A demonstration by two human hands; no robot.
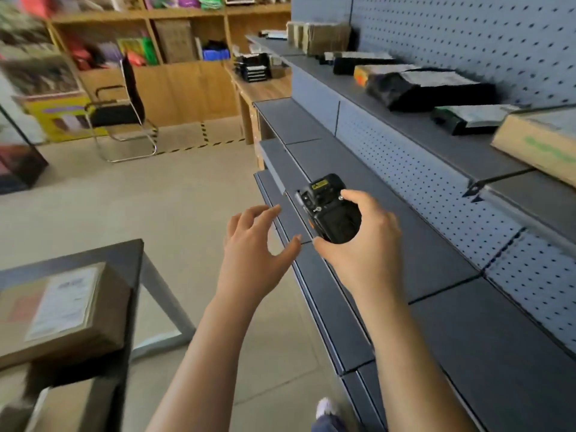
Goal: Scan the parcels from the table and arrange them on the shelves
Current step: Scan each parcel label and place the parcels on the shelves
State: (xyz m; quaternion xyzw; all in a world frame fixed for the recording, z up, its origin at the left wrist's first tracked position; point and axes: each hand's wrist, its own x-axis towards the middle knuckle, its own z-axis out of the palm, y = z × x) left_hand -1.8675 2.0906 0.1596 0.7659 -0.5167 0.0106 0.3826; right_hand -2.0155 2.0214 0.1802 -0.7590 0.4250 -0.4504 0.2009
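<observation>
My right hand [364,244] grips a black handheld scanner [327,207] in front of the grey metal shelves [436,238]. My left hand [258,244] hovers just left of it, fingers spread and holding nothing. A brown cardboard parcel [59,310] with a white label lies on the dark table [93,254] at the lower left. On the upper shelf [420,132] sit several parcels: black bags with white labels [430,88], a small dark package [467,118] and a cardboard box [539,141] at the right edge.
The grey shelves with pegboard backs [420,179] run along the right. A black chair [121,110] stands on the floor ahead, before wooden shelving [174,35] full of goods. A wooden desk [265,85] carries black trays. A second box [62,406] lies under the table.
</observation>
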